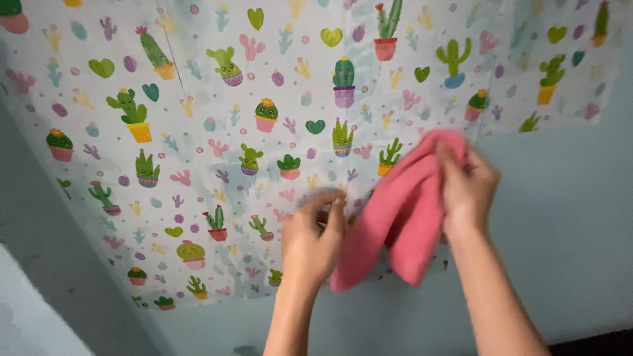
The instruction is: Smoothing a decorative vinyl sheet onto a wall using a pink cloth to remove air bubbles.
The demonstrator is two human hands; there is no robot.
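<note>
A pink cloth (402, 214) hangs folded between my two hands in front of a wall. My right hand (467, 184) grips its upper end, pressed near the lower edge of a cactus-patterned sheet (198, 132). My left hand (312, 238) is lower and to the left, its fingers curled near the cloth's left edge and close to the sheet. Whether the left fingers pinch the cloth or only touch the sheet is unclear.
The patterned sheet with potted cacti and hearts covers most of a pale blue wall (567, 217). Bare blue wall shows to the right and below. A lighter surface (26, 316) shows at the lower left corner.
</note>
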